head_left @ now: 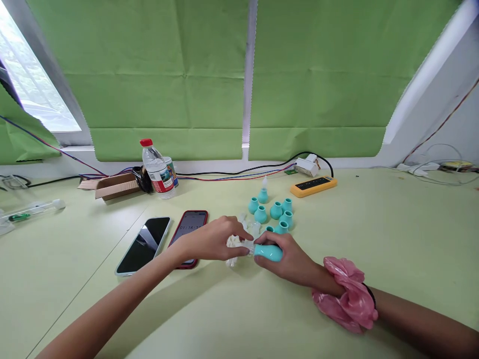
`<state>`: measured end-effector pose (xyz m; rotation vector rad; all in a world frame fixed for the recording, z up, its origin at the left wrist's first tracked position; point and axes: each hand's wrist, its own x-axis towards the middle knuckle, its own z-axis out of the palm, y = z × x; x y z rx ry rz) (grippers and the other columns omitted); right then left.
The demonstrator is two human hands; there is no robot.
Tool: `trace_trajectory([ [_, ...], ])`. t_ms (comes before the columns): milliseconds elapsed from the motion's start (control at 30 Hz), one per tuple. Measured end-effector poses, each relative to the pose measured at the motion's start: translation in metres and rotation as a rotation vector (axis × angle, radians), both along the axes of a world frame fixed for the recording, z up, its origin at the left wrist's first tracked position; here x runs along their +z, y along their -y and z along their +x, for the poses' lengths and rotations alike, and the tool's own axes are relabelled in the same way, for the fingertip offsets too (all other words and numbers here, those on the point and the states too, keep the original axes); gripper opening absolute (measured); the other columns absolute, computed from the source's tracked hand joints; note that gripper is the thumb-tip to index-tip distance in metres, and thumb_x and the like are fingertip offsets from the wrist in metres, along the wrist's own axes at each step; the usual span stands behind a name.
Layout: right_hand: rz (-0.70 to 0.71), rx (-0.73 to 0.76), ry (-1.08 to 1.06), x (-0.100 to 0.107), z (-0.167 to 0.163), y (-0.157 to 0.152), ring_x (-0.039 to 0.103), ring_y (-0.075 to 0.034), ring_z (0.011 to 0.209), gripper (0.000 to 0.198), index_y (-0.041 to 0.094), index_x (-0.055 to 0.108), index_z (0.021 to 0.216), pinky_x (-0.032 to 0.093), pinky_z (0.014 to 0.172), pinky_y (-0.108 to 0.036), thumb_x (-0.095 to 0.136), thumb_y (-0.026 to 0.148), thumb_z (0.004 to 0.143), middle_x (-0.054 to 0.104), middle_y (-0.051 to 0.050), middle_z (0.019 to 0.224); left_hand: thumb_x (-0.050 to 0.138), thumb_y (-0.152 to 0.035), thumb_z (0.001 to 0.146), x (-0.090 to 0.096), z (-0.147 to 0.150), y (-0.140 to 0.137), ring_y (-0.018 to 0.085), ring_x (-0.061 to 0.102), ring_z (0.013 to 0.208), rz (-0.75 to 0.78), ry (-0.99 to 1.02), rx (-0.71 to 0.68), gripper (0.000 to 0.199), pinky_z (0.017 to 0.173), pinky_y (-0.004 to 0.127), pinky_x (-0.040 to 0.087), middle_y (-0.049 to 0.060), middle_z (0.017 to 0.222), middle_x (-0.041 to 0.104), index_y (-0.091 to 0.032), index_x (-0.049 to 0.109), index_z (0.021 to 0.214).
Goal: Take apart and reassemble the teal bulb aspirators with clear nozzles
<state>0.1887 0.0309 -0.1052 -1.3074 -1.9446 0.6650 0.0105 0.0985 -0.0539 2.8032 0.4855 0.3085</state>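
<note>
My right hand (290, 257) is wrapped round a turquoise rubber bulb (268, 253), lying on its side with its mouth toward the left. My left hand (217, 239) pinches a clear plastic nozzle (247, 245) between thumb and fingers at that mouth; whether it is seated inside, I cannot tell. Loose clear plastic pieces (232, 260) lie beneath and behind my left fingers, partly hidden. Beyond both hands stand several more turquoise bulbs (276, 211) with open mouths. One bulb (263, 196) at the back carries a clear tip (265, 183) pointing up.
Left of my hands lie a dark-screened phone (144, 245) and a red-cased phone (190, 222) showing a timer. Farther back are a red-capped bottle (159, 172), an open cardboard box (118, 187), a yellow power strip (313, 187) and cables. A clear tube (35, 209) lies far left.
</note>
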Motion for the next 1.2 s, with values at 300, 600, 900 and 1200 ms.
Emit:
trace_trajectory([
  [300,0.200,-0.056,0.088,0.000,0.001,0.000,0.048,-0.011,0.052,0.009,0.018,0.052,0.077,0.038,0.051,-0.022,0.051,0.024,0.070,0.055,0.001,0.061,0.034,-0.014,0.084,-0.004,0.012,0.014,0.017,0.045,0.074,0.465,-0.081,-0.065,0.028,0.059,0.025,0.037,0.008,0.067,0.054,-0.012,0.059,0.070],
  [600,0.406,-0.047,0.298,-0.007,0.004,-0.002,0.057,-0.018,0.064,0.017,0.018,0.051,0.089,0.041,0.055,-0.028,0.046,0.025,0.074,0.062,-0.005,0.072,0.040,-0.018,0.082,-0.005,0.010,0.007,0.015,0.047,0.075,0.254,0.025,-0.042,0.020,0.066,0.024,0.040,0.005,0.070,0.056,-0.013,0.058,0.077],
  [900,0.472,-0.043,0.321,-0.005,0.008,-0.004,0.058,-0.019,0.068,0.018,0.017,0.050,0.090,0.042,0.058,-0.029,0.046,0.026,0.075,0.063,-0.007,0.078,0.034,-0.016,0.083,-0.001,0.009,0.012,0.012,0.047,0.070,0.008,0.087,0.040,0.016,0.060,0.022,0.039,0.005,0.076,0.052,-0.013,0.050,0.081],
  [1200,0.331,-0.150,0.024,0.014,0.013,-0.005,0.058,-0.016,0.071,0.018,0.020,0.050,0.081,0.045,0.065,-0.027,0.056,0.030,0.067,0.062,-0.003,0.081,0.045,-0.022,0.076,0.000,0.001,-0.010,0.008,0.048,0.060,-0.201,0.431,0.281,0.013,0.058,0.020,0.040,0.001,0.070,0.057,-0.014,0.055,0.074],
])
